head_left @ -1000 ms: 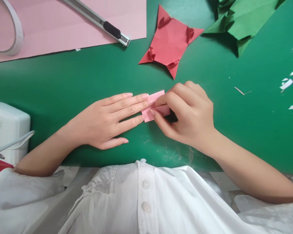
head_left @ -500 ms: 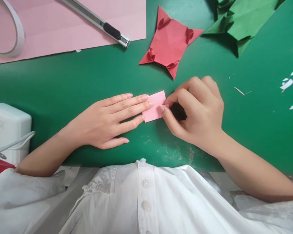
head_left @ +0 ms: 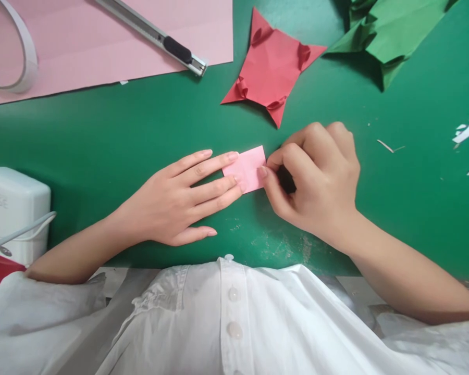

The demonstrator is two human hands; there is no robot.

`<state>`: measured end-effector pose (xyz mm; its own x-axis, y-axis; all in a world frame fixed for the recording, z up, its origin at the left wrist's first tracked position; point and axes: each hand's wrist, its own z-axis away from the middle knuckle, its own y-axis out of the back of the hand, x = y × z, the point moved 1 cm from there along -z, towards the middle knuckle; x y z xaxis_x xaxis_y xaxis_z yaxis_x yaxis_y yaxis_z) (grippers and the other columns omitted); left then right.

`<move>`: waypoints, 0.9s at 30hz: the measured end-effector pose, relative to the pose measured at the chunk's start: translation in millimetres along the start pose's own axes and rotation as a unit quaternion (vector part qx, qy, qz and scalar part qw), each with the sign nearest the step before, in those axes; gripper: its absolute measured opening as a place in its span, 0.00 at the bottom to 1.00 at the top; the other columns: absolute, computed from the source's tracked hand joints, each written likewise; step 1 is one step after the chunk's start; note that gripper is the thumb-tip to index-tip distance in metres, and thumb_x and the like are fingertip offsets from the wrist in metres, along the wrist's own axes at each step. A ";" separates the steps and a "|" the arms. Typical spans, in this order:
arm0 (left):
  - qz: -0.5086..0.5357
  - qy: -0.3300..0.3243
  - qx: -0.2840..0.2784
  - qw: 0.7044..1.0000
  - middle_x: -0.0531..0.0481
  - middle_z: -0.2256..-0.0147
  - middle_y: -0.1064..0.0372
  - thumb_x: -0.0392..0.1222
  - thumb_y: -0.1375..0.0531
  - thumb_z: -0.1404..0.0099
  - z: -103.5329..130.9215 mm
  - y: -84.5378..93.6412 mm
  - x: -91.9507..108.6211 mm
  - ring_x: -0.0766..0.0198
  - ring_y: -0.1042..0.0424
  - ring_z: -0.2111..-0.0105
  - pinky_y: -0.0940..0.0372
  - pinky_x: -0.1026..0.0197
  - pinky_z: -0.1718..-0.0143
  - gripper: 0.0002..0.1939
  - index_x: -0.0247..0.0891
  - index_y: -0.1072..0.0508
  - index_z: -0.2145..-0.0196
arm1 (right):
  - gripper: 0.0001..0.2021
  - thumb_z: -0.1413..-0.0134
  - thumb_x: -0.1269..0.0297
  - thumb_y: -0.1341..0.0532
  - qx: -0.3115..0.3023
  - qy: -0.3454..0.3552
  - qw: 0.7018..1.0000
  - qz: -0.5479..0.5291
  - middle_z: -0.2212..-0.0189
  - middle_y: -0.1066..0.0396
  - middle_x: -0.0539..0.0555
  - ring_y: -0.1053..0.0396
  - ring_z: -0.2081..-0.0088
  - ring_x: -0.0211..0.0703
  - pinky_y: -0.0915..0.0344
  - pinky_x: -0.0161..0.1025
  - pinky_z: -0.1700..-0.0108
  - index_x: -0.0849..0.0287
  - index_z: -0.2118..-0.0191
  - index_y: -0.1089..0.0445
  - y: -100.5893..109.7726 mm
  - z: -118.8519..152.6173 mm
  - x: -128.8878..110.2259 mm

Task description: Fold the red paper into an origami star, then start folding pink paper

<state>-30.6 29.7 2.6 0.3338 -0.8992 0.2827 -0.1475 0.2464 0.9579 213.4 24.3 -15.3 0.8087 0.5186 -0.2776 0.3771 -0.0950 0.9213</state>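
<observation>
A small pink piece of paper [head_left: 250, 165] lies on the green tabletop between my hands, its long edges slanting up to the right. My left hand [head_left: 183, 195] rests flat with fingers spread, several fingertips on the paper's left part and lower edge. At the paper's right end, my right hand [head_left: 318, 174] pinches the edge between thumb and forefinger, the other fingers curled in. Beyond the hands sits a red folded-paper star shape [head_left: 271, 67] with curled corners. A green folded-paper shape [head_left: 398, 31] of similar make is to its right.
A large pink sheet [head_left: 82, 47] covers the far left, bearing a box cutter [head_left: 160, 39] and a white paper loop [head_left: 29, 62]. A white device with a cable [head_left: 19, 208] stands at the left edge. White paper scraps [head_left: 463, 134] are scattered at the right.
My left hand's fingers have shifted, with the middle fingers sliding down toward the paper's lower edge and a gap opening below the forefinger. My right hand keeps its pinch at the right end.
</observation>
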 end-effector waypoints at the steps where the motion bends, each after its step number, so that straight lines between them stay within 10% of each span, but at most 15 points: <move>1: -0.006 0.007 0.008 1.000 0.43 0.38 0.31 0.58 0.52 0.25 -0.7 -1.6 2.1 0.45 0.39 0.32 0.42 0.43 0.31 0.32 0.33 0.37 0.35 | 0.09 0.34 0.63 0.44 -0.004 -0.003 1.000 0.000 0.67 0.32 0.55 0.38 0.65 0.45 0.45 0.44 0.62 0.57 0.67 0.35 0.0 0.7 0.0; 27: -0.037 0.006 0.012 0.999 0.44 0.41 0.29 0.62 0.49 0.27 -3.1 -0.1 6.0 0.47 0.37 0.32 0.41 0.44 0.30 0.33 0.34 0.35 0.36 | 0.16 0.35 0.47 0.44 -0.069 -0.100 0.991 0.052 0.52 0.37 0.64 0.39 0.53 0.60 0.43 0.55 0.56 0.54 0.55 0.35 0.8 19.5 -8.1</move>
<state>-25.7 25.4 4.4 0.3552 -0.9106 0.2111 -0.1433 0.1702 0.9749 216.0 3.5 -17.7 0.9188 0.3312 -0.2149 0.2330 -0.0154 0.9724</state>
